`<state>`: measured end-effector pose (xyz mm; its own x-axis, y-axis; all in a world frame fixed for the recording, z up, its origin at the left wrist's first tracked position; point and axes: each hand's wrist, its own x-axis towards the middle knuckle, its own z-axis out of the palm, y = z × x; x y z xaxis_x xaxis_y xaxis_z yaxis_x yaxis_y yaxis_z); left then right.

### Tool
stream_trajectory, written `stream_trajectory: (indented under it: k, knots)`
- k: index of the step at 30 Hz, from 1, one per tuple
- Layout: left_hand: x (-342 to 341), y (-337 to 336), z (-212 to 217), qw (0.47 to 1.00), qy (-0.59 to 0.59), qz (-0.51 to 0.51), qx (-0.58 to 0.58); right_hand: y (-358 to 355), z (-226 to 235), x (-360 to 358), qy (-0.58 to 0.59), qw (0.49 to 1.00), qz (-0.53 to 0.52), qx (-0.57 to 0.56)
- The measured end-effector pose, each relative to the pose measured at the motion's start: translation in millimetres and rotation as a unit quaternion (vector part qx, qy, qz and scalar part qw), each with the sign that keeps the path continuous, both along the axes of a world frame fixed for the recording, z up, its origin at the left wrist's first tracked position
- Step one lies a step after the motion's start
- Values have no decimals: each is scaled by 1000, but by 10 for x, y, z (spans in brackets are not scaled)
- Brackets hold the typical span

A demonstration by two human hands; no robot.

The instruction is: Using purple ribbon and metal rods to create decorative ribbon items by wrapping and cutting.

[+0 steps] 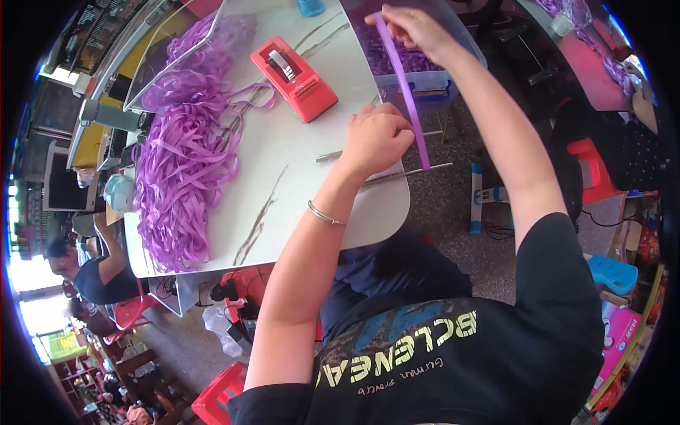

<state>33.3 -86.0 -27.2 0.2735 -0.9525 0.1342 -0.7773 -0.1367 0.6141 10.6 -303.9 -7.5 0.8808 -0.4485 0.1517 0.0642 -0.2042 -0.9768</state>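
A flat purple ribbon strip runs taut-looking from the far side down past the table's right edge. My right hand pinches its upper end, above a clear bin. Beside the strip's middle, my left hand is closed with curled fingers, its thumb next to the ribbon. Whatever the left fingers hold, if anything, is hidden. Thin metal rods lie around the left wrist and stick out past the table edge. A red tape dispenser stands on the table, left of my hands.
A large heap of purple ribbon covers the left of the white marbled table. The clear plastic bin at the right holds more purple ribbon. A blue stool stands at the right; another person sits at the left.
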Motion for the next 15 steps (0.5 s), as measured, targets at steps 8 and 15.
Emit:
stream_trajectory:
  k: [8, 15]
  knots:
    - [41, -17, -29, 1000, -8, 0, -14, 319, -1831, -183, 62, 937, -65, 338]
    - [52, 6, -2, 998, 51, -2, -22, 1563, -1958, -1785, 212, 933, -70, 283]
